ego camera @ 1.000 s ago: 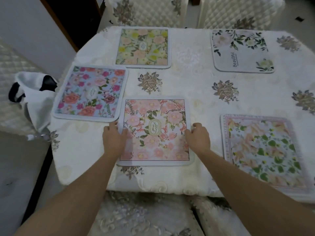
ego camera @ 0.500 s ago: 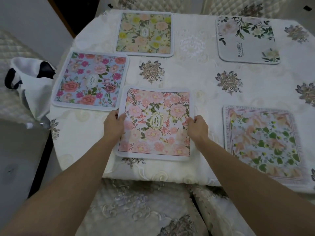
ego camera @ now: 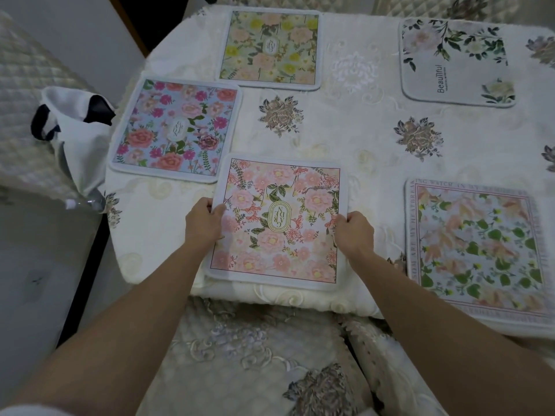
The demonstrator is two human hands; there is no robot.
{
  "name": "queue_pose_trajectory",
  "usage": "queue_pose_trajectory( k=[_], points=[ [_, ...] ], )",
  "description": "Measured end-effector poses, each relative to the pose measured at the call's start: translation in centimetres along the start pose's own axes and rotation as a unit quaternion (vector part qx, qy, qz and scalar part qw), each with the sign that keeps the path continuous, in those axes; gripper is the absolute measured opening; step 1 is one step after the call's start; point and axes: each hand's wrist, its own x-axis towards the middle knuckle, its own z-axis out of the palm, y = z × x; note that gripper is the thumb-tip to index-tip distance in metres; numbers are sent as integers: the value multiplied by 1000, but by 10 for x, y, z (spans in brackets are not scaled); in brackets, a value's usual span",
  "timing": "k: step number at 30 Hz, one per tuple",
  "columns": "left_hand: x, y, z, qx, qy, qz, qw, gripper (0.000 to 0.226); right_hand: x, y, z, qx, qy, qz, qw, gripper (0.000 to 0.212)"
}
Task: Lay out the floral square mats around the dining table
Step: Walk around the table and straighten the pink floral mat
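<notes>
A pink floral mat [ego camera: 277,223] lies at the near edge of the dining table [ego camera: 345,139], its front edge reaching the table's edge. My left hand [ego camera: 202,222] grips its left border and my right hand [ego camera: 354,232] grips its right border. Several other mats lie flat on the white cloth: a blue one with red roses [ego camera: 177,129] at the left, a yellow-green one [ego camera: 270,49] at the far side, a white one with the word "Beautiful" [ego camera: 456,61] at the far right, and a peach-and-green one [ego camera: 477,250] at the near right.
A white bag with dark handles [ego camera: 75,130] hangs off a quilted chair [ego camera: 27,100] at the left. A cushioned chair seat [ego camera: 255,355] sits under my arms, tucked against the table. More quilted chair backs [ego camera: 450,7] stand at the far side.
Both hands have shifted from pressing flat on the pink mat's sides to gripping its borders, and the mat has slid slightly toward me at the table's near edge.
</notes>
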Motion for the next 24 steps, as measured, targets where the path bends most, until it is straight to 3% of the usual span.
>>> queue_pose_trajectory(
  k=[24],
  points=[
    [-2, -13, 3, 71, 21, 60, 995, 25, -3, 5, -10, -62, -12, 4, 998, 27]
  ],
)
